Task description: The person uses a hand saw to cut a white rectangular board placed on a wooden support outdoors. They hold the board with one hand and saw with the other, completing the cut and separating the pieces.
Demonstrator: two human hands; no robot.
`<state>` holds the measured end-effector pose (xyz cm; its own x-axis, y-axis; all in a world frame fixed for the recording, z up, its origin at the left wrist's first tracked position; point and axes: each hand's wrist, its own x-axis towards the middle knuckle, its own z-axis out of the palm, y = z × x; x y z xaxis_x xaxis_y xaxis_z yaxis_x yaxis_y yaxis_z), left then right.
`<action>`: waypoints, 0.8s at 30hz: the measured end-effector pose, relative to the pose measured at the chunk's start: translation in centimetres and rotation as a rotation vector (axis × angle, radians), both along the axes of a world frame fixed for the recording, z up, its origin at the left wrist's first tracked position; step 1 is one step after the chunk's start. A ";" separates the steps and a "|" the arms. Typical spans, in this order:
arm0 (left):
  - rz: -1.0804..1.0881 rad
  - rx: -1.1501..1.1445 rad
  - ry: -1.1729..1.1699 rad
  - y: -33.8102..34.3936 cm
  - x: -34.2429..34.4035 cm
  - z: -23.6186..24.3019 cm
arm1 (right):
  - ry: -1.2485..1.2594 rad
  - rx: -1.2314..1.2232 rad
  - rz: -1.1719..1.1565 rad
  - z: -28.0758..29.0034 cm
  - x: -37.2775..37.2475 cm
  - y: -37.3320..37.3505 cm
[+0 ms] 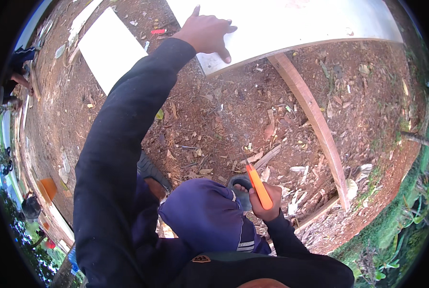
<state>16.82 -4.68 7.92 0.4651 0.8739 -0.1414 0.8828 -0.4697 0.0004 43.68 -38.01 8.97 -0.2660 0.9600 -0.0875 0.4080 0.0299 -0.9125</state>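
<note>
My left hand (205, 34) reaches far forward and lies with its fingers spread on the near left corner of a large white board (291, 24). Its fingers rest on the board's face rather than wrapping round it. Down by my right knee, my right hand (267, 204) is closed round the orange handle of a hand saw (257, 185). The saw's blade appears nearly edge-on as a thin dark line pointing away from me, apart from the board. A curved-looking wooden beam (310, 108) runs from under the board's near edge toward the right.
A smaller white panel (112, 48) lies on the leaf-strewn soil at the far left. A red object (158, 31) lies between the boards. Wood scraps (267, 157) are scattered near my feet. Another person's arm (20, 79) shows at the left rim, above an orange container (47, 189). Plants grow at right.
</note>
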 end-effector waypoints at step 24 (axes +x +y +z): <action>0.008 -0.197 -0.043 0.5 0.6 2.5 | -0.079 -0.009 -0.028 0.4 -0.5 0.1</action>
<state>17.44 -4.13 10.43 0.4672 0.8351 -0.2904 0.8839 -0.4493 0.1300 43.19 -37.90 9.32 -0.2311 0.9660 -0.1158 0.4790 0.0094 -0.8778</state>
